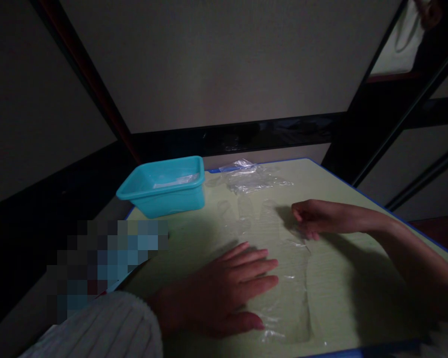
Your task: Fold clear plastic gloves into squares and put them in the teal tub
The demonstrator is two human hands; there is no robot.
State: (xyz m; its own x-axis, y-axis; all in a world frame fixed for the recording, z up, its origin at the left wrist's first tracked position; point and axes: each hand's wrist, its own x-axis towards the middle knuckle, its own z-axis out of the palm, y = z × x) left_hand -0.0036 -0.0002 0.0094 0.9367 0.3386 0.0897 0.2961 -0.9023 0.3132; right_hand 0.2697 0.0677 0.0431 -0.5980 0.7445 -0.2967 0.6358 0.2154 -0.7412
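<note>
A clear plastic glove [280, 258] lies flat on the pale green table [358, 278], fingers pointing away from me. My left hand [227, 288] rests flat on the table, fingers spread, pressing on the glove's cuff end. My right hand [313, 217] reaches in from the right and pinches the glove's edge near its thumb side with curled fingers. The light is dim, so the film's outline is faint.
A turquoise plastic tub [164, 191] stands at the table's far left corner with clear film inside. A crumpled heap of clear plastic gloves [250, 176] lies at the far edge. Grey partition walls and dark bars surround the blue-edged table.
</note>
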